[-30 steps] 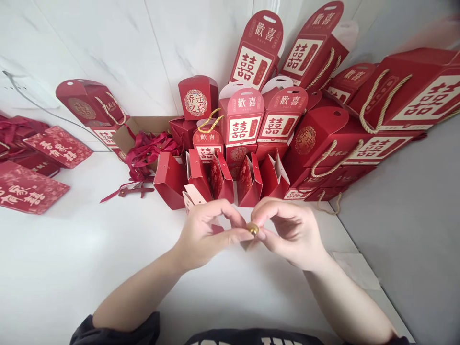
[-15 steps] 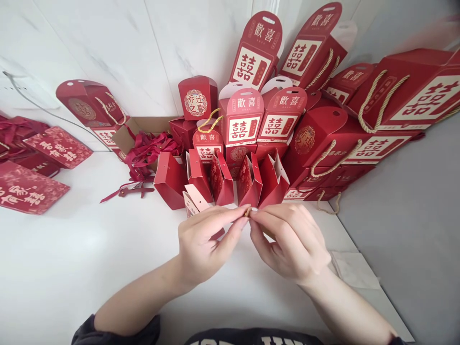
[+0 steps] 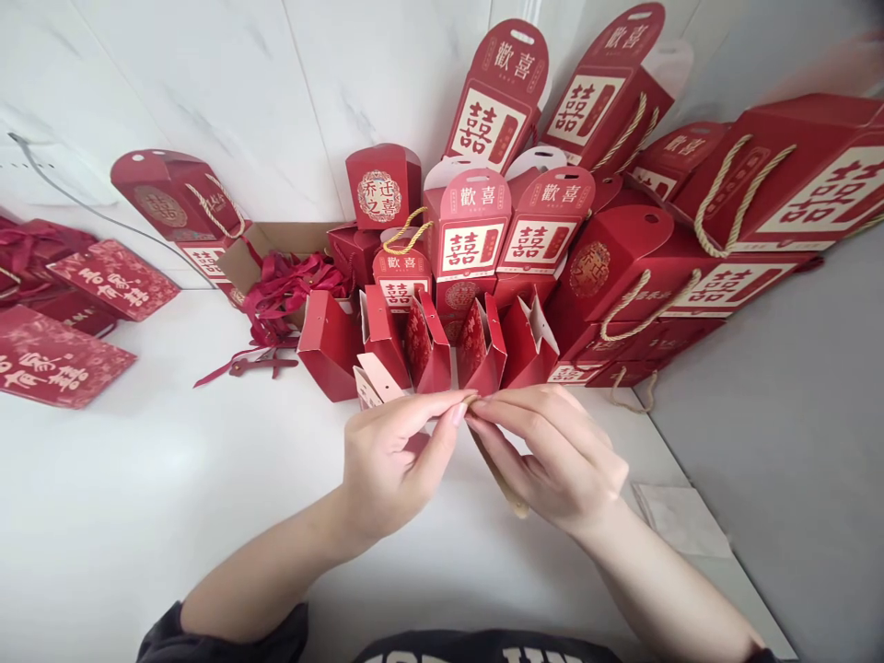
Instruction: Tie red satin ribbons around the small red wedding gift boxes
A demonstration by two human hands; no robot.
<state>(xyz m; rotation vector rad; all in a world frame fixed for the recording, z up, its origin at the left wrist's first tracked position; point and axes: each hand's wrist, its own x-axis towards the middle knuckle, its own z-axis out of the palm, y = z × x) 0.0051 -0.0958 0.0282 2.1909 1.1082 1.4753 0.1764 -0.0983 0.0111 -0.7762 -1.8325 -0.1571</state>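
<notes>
In the head view, a row of five open red boxes [image 3: 426,350] is stood on the worktop [image 3: 172,479]. On the near side of the row, in front of its middle, the left hand [image 3: 387,468] and the right hand [image 3: 567,451] are held with their fingertips together. A small gold-coloured piece [image 3: 471,401] is pinched there, clamped between thumb and fingers of both hands; it is mostly covered, so its full shape cannot be made out. Below the fingers of the right hand, a narrow tan strip [image 3: 512,495] is seen slanting down, nearer than the row; whether it is joined to the piece cannot be told. Just in front of the row's left part, a pale pink carton [image 3: 378,379] is partly hidden by the left hand. Behind the row's left end, a cardboard box [image 3: 286,237] is heaped with dark red ribbons [image 3: 296,285], some of which are spilled over its front. Well to the left of the row, red printed packets [image 3: 65,361] are laid. Behind the row, red cartons with white panels [image 3: 471,241] are stacked, and to its right rope-handled boxes [image 3: 625,267] are piled.
</notes>
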